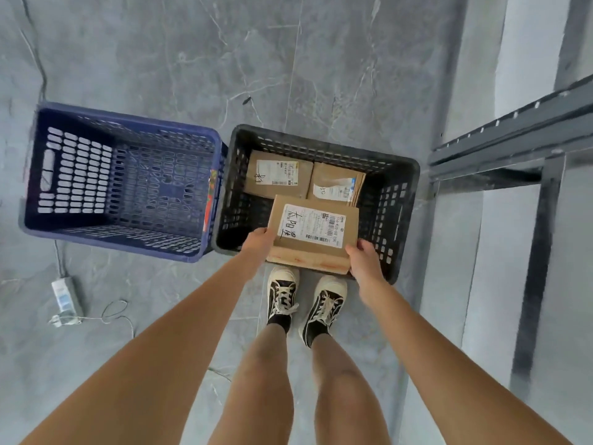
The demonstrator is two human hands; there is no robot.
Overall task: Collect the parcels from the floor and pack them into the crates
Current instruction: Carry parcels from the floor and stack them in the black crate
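Observation:
I hold a flat cardboard parcel (313,234) with a white shipping label over the near side of the black crate (399,187). My left hand (258,244) grips its left edge and my right hand (364,261) grips its right near corner. Two more cardboard parcels lie side by side on the black crate's floor, one at the far left (277,178) and one at the far right (337,184). The blue crate (41,175) stands touching the black one on its left and has nothing in it.
My two feet in black-and-white sneakers (305,303) stand just behind the black crate. A power strip with a cable (65,297) lies on the grey stone floor at the left. A dark metal shelf frame (539,194) stands at the right.

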